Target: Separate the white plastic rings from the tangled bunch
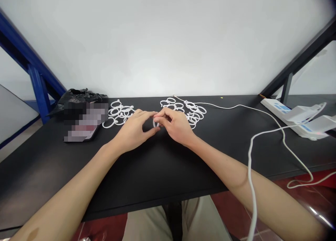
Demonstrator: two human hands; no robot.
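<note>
A white plastic ring (pixel 155 123) is held above the black table between both my hands, mostly covered by the fingers. My left hand (pixel 135 129) pinches it from the left with thumb and fingertips. From the other side my right hand (pixel 177 125) grips it, thumb and index finger pressed together near the top. Just left of my left hand lies a loose pile of similar white rings (pixel 115 117). Behind and to the right of my right hand is another pile of white rings (pixel 193 111), some with small knobs.
A phone-like flat object (pixel 86 123), partly blurred, and a crumpled black plastic bag (pixel 78 94) lie at the left. White power strips with plugs (pixel 294 118) sit at the right; a white cable (pixel 250 164) loops across my right forearm. The table (pixel 147 185) ends before my lap.
</note>
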